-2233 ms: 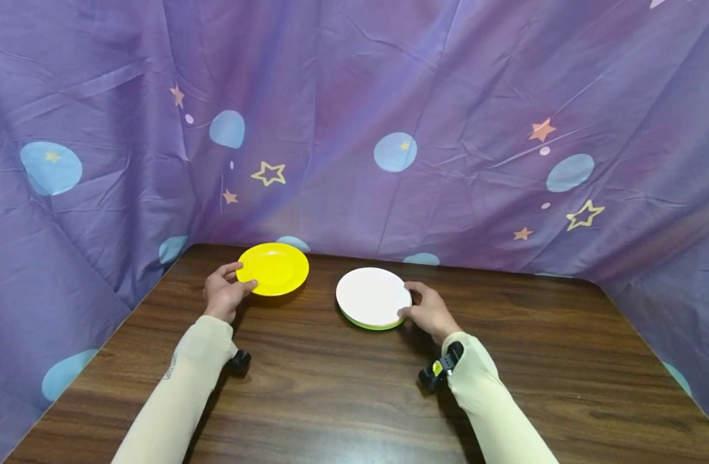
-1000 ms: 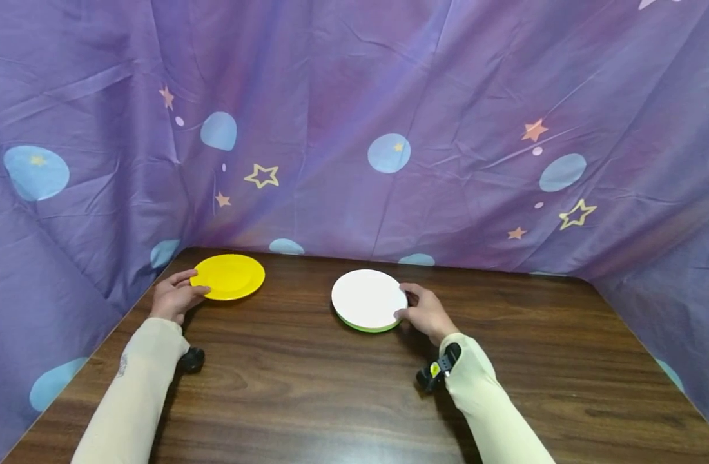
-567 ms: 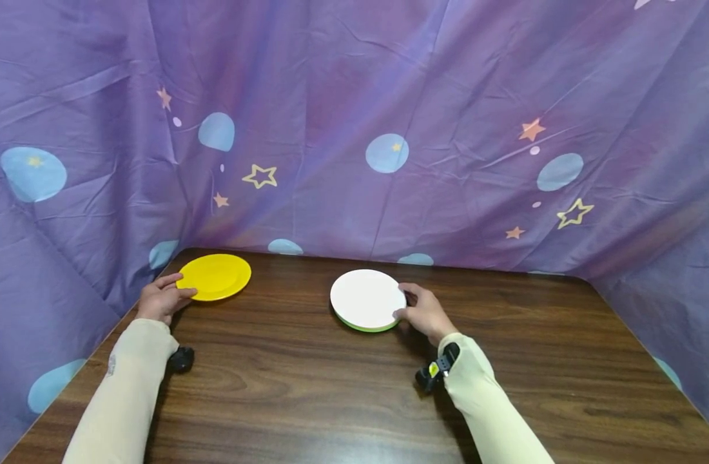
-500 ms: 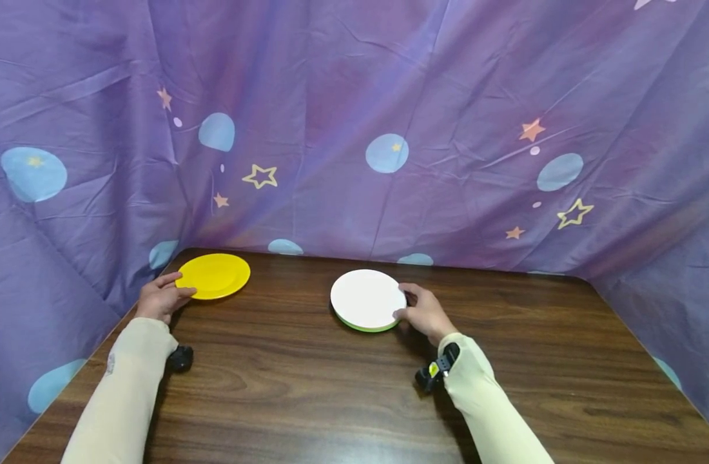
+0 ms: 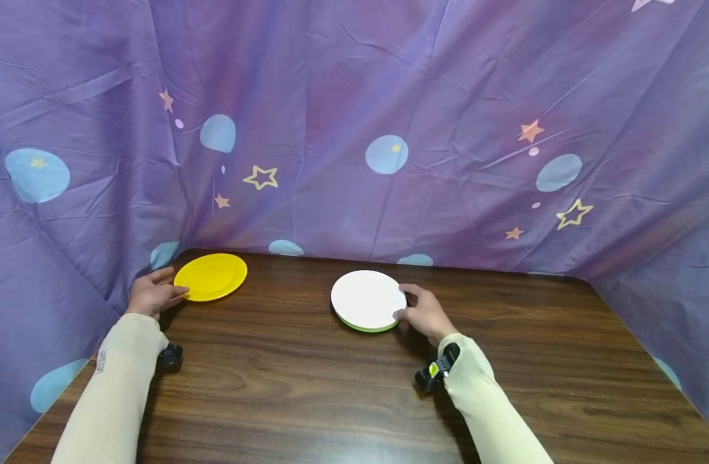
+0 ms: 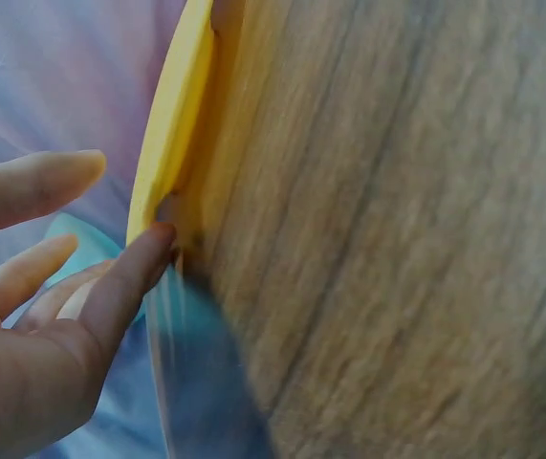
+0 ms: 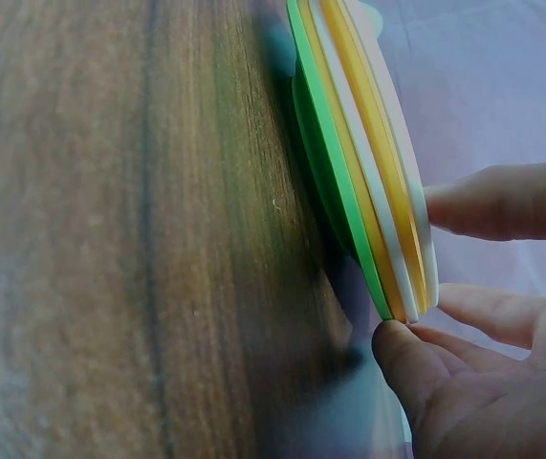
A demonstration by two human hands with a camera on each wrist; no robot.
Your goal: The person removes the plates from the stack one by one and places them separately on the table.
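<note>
At the back left of the table lies a yellow plate [image 5: 211,277]. My left hand [image 5: 150,293] is at its left rim with fingers spread; in the left wrist view a fingertip [image 6: 161,237] meets the rim of the plate [image 6: 172,124] while another finger stands off it. Right of the middle is a stack of plates [image 5: 369,300] topped by a white one. My right hand [image 5: 428,314] holds the stack's right edge between thumb and fingers. The right wrist view shows the plates [image 7: 368,182] layered in green, yellow and white, green lowest.
The brown wood-grain table [image 5: 308,386] reaches back to a purple curtain [image 5: 331,116] printed with stars and blue circles, which also hangs at both sides. Black wrist cameras sit on both wrists, such as the right one [image 5: 432,374].
My left hand moved the yellow plate leftward, away from the stack, and set it down. Its fingers have since loosened and drawn slightly left. The right hand and stack have stayed put.
</note>
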